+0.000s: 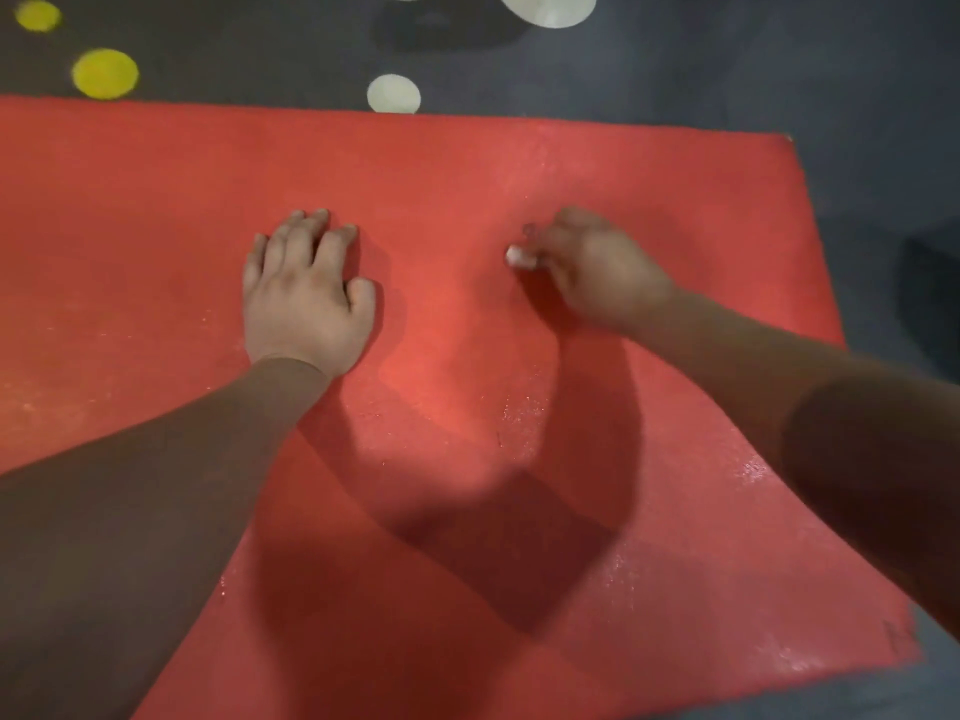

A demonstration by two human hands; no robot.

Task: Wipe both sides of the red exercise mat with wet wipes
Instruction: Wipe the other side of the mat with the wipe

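Red mat (467, 163), one only, spread flat on a dark grey floor (727, 70) and filling most of the view. Far edge and right-hand end both in sight, left end cut off by the frame. Glistens with wet patches toward the right end and along the near side.

Two hands on it, well apart. Left hand (306, 298) rests palm-down on the mat left of centre, fingers straight and slightly spread, grip wide and holding nothing. Right hand (597, 267) sits right of centre, fingers curled, grip narrow and pinched round a small white wipe (519, 256). One wadded piece only, poking out at the fingertips, low over the mat; touching it or just above, cannot tell through the blur.

Two forearms reaching in from the near corners, throwing dark shadows across the middle of the mat.

Five round spots on the floor beyond the far edge. Two yellow spots (104, 73) at far left. Three pale spots (394, 93), one meeting the mat's far edge, two cut off by the top of the frame. One dark blocky shape (930, 288) just past the mat's right end, too dim to make out.
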